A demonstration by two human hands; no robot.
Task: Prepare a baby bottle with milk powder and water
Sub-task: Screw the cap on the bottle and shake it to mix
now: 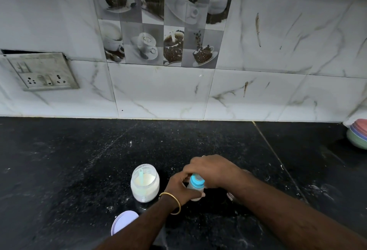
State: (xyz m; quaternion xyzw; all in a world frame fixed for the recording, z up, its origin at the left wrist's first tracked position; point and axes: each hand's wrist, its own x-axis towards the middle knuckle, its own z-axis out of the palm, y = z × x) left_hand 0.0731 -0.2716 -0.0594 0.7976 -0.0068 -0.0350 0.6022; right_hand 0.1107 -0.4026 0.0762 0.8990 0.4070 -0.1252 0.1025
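Head view: left hand (179, 187) grip curled round baby bottle (195, 187); right hand (210, 168) grip clasps its blue cap (196, 180).

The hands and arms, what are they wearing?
Both forearms are bare, with no sleeves showing. The left hand has a thin gold bangle round its wrist. The right hand seems to have a small ring on one finger; it is too small to be sure.

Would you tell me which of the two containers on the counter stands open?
The powder jar left of the hands: lidless, scoop inside. The baby bottle, gripped by both hands, has its blue top on.
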